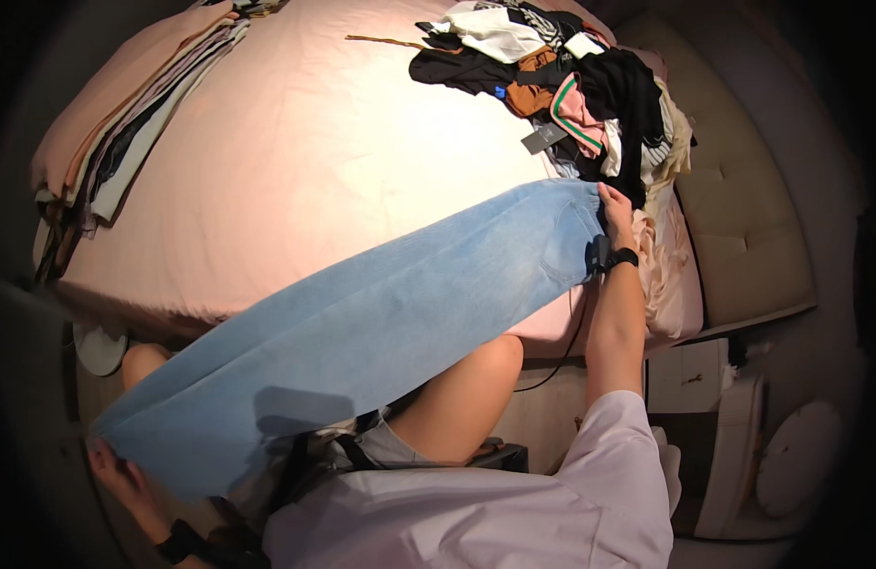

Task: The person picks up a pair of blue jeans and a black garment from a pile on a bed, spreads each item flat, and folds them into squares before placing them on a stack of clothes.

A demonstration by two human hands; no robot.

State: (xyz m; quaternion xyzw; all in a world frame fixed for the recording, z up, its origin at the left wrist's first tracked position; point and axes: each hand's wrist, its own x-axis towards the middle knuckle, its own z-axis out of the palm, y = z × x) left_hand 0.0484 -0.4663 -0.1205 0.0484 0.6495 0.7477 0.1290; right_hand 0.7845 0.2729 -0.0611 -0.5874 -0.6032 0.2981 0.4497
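Note:
A pair of light blue jeans [381, 294], folded lengthwise, is stretched out between my hands across my lap and the near edge of the bed. The waist end, with a back pocket showing, lies at the right, where my right hand [616, 213] grips the waistband corner. At the lower left, my left hand [120, 474] is closed on the leg hem; some of its fingers are in shadow. A small dark device on a black wrist strap [625, 256] sits at my right wrist, partly over the jeans.
The bed [267, 171] has a pink sheet. A jumbled pile of clothes [590, 104] with a dark tag lies at its far right, beside a beige padded headboard [737, 190]. Folded garments [144, 142] lie in a row along the left side. A white drawer unit [686, 375] stands at the right.

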